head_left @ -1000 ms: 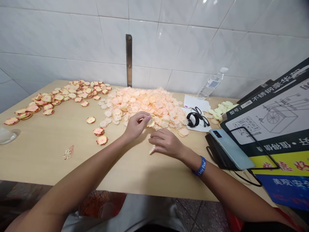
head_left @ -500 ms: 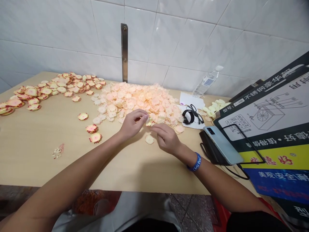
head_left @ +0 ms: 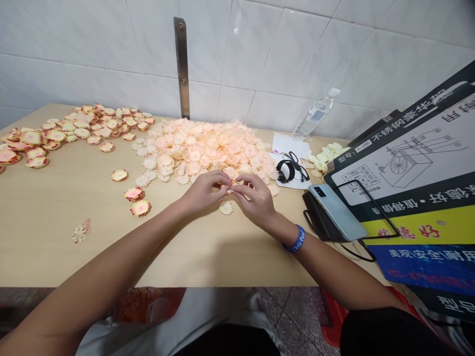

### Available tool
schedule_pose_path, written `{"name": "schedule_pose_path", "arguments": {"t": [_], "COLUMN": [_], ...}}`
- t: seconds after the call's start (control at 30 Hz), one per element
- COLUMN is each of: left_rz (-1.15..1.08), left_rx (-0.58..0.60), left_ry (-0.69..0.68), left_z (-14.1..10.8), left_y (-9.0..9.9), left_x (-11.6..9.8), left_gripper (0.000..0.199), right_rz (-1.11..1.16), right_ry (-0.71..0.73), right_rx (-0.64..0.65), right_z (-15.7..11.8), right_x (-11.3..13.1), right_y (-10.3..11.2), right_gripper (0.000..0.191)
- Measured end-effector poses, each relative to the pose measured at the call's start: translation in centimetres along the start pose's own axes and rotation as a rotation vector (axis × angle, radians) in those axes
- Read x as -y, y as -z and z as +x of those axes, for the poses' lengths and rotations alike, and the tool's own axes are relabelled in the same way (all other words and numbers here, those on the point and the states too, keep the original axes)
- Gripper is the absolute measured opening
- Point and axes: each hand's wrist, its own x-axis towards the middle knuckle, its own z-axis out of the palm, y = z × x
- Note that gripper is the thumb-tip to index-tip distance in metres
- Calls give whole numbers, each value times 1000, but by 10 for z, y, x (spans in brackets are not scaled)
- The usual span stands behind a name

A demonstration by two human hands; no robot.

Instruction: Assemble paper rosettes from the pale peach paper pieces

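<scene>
My left hand (head_left: pixel 204 191) and my right hand (head_left: pixel 257 200) meet fingertip to fingertip over the table, at the front edge of a heap of pale pink artificial petal discs (head_left: pixel 208 143). Both hands are closed in a pinch on a small artificial flower piece, mostly hidden by the fingers. Just below them a single cream petal disc (head_left: pixel 226 207) lies flat. To the left are a few layered flower heads with red-tipped edges (head_left: pixel 140 208), and a small pile of tiny pale and pink bits (head_left: pixel 80 231).
Many layered flower heads (head_left: pixel 81 123) cover the back left. At the right stand a water bottle (head_left: pixel 317 116), black glasses (head_left: pixel 302 170) on paper, pale yellow petals (head_left: pixel 326 157), a phone (head_left: pixel 337 212) and a large printed box (head_left: pixel 415 183). A metal strip (head_left: pixel 181 69) is fixed to the tiled wall.
My right hand's fingers have come up to meet my left hand's and now pinch at the small flower piece. The camera view has shifted slightly.
</scene>
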Motion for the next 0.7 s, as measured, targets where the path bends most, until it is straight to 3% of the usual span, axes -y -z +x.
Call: {"name": "schedule_pose_path", "arguments": {"t": [0.2, 0.33, 0.57, 0.7], "left_rz": [-59, -132, -46, 78], "left_rx": [-120, -175, -237, -398], "left_ry": [196, 294, 351, 402], "left_z": [1, 3, 5, 10], "left_y": [-4, -3, -5, 8], "left_x": [3, 6, 4, 12], "left_gripper": [7, 26, 14, 17], "right_rz": [-49, -95, -144, -91], "right_ry": [107, 232, 408, 452], "right_rx": [9, -10, -47, -84], "right_z": [0, -1, 1, -1], "right_x": [0, 3, 7, 12], "right_y": [1, 4, 12, 16], "right_gripper": [14, 10, 17, 18]}}
